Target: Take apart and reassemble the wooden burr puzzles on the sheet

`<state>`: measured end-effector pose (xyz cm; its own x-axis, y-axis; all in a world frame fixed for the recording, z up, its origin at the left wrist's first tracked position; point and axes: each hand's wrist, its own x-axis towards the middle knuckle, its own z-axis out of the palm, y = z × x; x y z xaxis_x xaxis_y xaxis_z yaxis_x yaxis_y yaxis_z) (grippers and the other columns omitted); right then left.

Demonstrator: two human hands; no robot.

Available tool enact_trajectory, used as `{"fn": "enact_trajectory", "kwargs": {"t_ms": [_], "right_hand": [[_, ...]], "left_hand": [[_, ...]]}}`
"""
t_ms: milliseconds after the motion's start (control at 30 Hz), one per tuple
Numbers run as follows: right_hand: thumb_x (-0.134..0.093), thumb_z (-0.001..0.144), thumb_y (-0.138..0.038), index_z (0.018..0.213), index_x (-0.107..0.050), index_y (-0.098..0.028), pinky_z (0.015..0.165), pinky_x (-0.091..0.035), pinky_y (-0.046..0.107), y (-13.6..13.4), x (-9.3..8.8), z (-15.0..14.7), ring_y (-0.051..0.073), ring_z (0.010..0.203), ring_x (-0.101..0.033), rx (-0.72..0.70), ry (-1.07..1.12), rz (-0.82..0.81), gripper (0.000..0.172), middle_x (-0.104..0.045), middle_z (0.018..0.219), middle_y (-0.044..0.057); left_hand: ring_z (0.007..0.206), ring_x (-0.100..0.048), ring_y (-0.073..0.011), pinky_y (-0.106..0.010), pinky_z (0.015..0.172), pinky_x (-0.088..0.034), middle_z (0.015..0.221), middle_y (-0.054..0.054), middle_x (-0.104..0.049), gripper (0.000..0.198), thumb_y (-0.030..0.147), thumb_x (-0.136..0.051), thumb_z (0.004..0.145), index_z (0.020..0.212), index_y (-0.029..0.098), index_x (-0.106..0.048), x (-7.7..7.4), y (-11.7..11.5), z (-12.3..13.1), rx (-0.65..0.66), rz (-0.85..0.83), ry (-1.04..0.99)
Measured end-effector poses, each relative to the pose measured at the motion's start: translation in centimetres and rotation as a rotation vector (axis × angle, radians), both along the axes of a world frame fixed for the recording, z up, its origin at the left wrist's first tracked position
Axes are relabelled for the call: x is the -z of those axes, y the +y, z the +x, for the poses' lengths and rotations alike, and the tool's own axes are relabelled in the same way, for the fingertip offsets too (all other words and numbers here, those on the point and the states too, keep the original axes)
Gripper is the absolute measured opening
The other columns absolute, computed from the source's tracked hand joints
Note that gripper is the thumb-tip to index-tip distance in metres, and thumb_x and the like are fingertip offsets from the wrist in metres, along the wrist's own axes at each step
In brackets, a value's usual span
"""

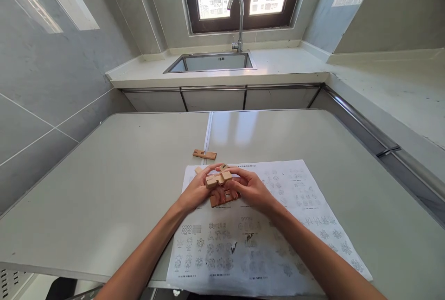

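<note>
Above the printed sheet (274, 226), my left hand (199, 189) and my right hand (251, 188) meet around some light wooden puzzle pieces (217, 180). Both hands have their fingers curled onto these notched pieces, one from each side; the fingers partly cover them. Just below the fingers shows a darker brown wooden piece with cut-outs (225, 199); whether it touches the hands I cannot tell. Beyond the hands, a flat notched wooden piece (205, 154) lies at the sheet's top edge. A small pale wooden end (198, 170) peeks out beside my left fingers.
The sheet, covered in small line drawings, lies on a pale table (104, 188) with a seam (208, 130) down its far half. Behind the table are a counter (285, 66), a sink (219, 62), a faucet (239, 22) and a window. A tiled wall (62, 68) rises on the left.
</note>
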<state>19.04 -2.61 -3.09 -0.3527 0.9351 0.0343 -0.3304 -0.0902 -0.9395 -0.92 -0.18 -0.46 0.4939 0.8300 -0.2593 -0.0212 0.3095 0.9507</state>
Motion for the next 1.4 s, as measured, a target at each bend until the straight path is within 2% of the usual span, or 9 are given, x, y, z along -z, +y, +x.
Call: {"fn": "enact_trajectory", "kwargs": {"t_ms": [233,333,467,667,733,867,1033,1267,1400], "right_hand": [[-0.077,0.089,-0.05,0.124,-0.073,-0.022,0.06,-0.045,0.028,0.0,0.5,0.3,0.013,0.06,-0.051,0.158,-0.088,-0.014,0.045,-0.058,0.066,-0.004],[-0.075,0.09,-0.049,0.115,-0.076,-0.023,0.06,-0.049,0.029,-0.1,0.1,0.2,0.014,0.065,-0.055,0.22,-0.201,0.126,0.036,-0.07,0.091,0.004],[-0.072,0.092,-0.046,0.11,-0.078,-0.024,0.067,-0.055,0.031,-0.3,-0.2,-0.2,0.014,0.073,-0.061,0.268,-0.347,0.305,0.03,-0.069,0.123,0.011],[-0.062,0.099,-0.053,0.105,-0.069,-0.022,0.063,-0.05,0.029,0.2,0.6,-0.2,0.014,0.064,-0.056,0.421,-0.244,0.135,0.032,-0.064,0.079,0.0],[-0.068,0.096,-0.053,0.104,-0.065,-0.022,0.061,-0.05,0.028,0.5,0.6,0.1,0.012,0.061,-0.055,0.482,-0.17,0.076,0.032,-0.063,0.081,-0.002],[-0.076,0.09,-0.051,0.127,-0.061,-0.024,0.07,-0.057,0.031,0.7,0.2,0.3,0.013,0.068,-0.064,0.487,-0.077,-0.004,0.048,-0.066,0.09,-0.001],[-0.072,0.09,-0.06,0.108,-0.067,-0.02,0.076,-0.061,0.034,0.6,0.0,0.1,0.018,0.076,-0.071,0.335,-0.024,-0.059,0.044,-0.073,0.088,0.004],[-0.05,0.101,-0.068,0.074,-0.047,-0.024,0.054,-0.042,0.027,0.2,0.4,-0.1,0.012,0.053,-0.045,0.47,-0.227,0.041,0.052,-0.049,0.06,-0.005],[-0.047,0.104,-0.064,0.079,-0.046,-0.025,0.056,-0.039,0.026,-0.1,0.8,-0.6,0.013,0.056,-0.043,0.398,-0.305,0.084,0.047,-0.046,0.06,-0.007]], "left_hand": [[0.031,-0.053,-0.0163,-0.019,0.028,-0.029,0.055,0.003,-0.06,0.066,0.078,-0.047,0.095,0.127,0.021,-0.052,0.5,0.4,-0.1,0.083,-0.125,-0.089],[0.027,-0.046,-0.0137,-0.018,0.026,-0.024,0.05,0.007,-0.051,0.065,0.082,-0.041,0.095,0.115,0.022,-0.054,0.0,0.4,0.0,0.062,-0.142,-0.114],[0.035,-0.053,-0.0127,-0.018,0.032,-0.023,0.059,0.004,-0.06,0.048,0.068,-0.056,0.096,0.109,0.021,-0.058,-0.3,0.2,0.1,0.029,-0.065,-0.004],[0.046,-0.036,-0.0041,-0.019,0.04,-0.026,0.073,0.004,-0.05,0.041,0.058,-0.067,0.095,0.088,0.018,-0.059,-0.2,0.1,0.3,-0.016,-0.05,-0.085],[0.05,-0.033,-0.0043,-0.018,0.043,-0.028,0.077,0.003,-0.046,0.039,0.052,-0.068,0.096,0.083,0.017,-0.056,-0.3,0.2,0.3,-0.017,-0.091,-0.179],[0.064,-0.049,-0.0071,-0.022,0.058,-0.045,0.097,-0.003,-0.057,0.025,0.039,-0.074,0.094,0.1,0.016,-0.065,-0.5,0.2,0.3,-0.006,-0.084,-0.272],[0.089,-0.071,-0.0198,-0.036,0.086,-0.057,0.111,-0.008,-0.065,0.045,0.041,-0.075,0.094,0.131,0.019,-0.063,-0.2,0.0,0.4,0.003,-0.019,-0.209],[0.098,-0.079,-0.0278,-0.042,0.09,-0.061,0.116,-0.012,-0.074,0.085,0.047,-0.071,0.097,0.164,0.022,-0.025,-0.3,-0.8,0.8,0.142,0.032,-0.055],[0.094,-0.08,-0.029,-0.039,0.079,-0.064,0.111,-0.009,-0.076,0.09,0.04,-0.077,0.093,0.163,0.028,-0.022,-0.3,-1.1,1.0,0.228,0.073,-0.024]]}}
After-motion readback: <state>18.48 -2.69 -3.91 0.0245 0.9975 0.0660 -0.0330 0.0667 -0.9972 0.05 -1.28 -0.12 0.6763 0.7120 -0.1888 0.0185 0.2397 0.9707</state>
